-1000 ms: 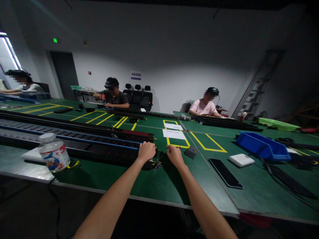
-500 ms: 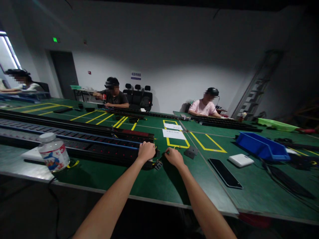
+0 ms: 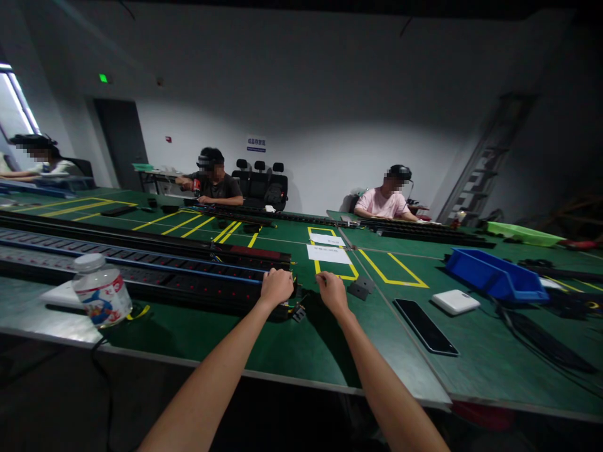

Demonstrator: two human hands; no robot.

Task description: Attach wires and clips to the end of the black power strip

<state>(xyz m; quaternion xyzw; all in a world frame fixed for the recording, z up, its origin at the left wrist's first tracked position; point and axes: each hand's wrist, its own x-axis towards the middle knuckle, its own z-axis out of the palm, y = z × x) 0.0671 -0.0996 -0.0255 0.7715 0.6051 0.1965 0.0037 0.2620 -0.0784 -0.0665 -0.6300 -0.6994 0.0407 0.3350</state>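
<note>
- Nearest on the green surface (image 3: 211,339), a phone (image 3: 425,326) is laid to the right and a jar (image 3: 102,292) is stood to the left, in front of the rail (image 3: 188,281).
- A small black piece (image 3: 298,312) is seen just beside the rail's near-right end; whether it is joined there cannot be told.
- The rail is stretched out to the left, and its right end is covered by the left hand (image 3: 277,287). That grip is curled; how firmly the rail is held cannot be told.
- The right hand (image 3: 332,292) is held apart from the rail, just to its right. Its grip is nearly closed, thumb close to fingers; whether anything small is pinched cannot be told.
- The step in hand is judged to be fine handling at the rail's end, steadied by the left hand; a steady rail and a precise right-hand pinch seem called for.
- Beside the right hand, grey plates (image 3: 361,287) are laid flat; farther right, a blue bin (image 3: 475,276) is placed.
- Beyond, papers (image 3: 328,253) are spread, and a red tool (image 3: 196,186) is held by a seated person (image 3: 223,187).
</note>
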